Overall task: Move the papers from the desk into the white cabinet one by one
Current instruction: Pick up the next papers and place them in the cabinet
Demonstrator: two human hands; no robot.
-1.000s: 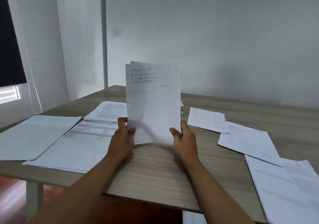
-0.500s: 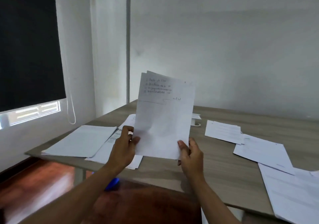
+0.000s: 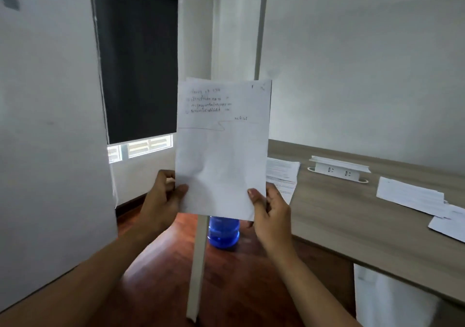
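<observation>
Both hands hold the sheet of paper (image 3: 221, 155) upright in mid-air — the left hand (image 3: 161, 198) pinches its lower left edge, the right hand (image 3: 270, 208) its lower right corner. It hangs off the desk (image 3: 339, 216), past the left edge, above the blue water bottle (image 3: 222, 232) on open wooden floor (image 3: 161, 281) — more papers (image 3: 410, 197) lie on the desk.

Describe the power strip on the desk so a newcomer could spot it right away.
Start from the wooden desk on the right of the view and look toward its far side near the wall. The power strip is a long white block with sockets on its front face, standing between two stacks of papers. Unlike those flat sheets, it rises off the surface.
</observation>
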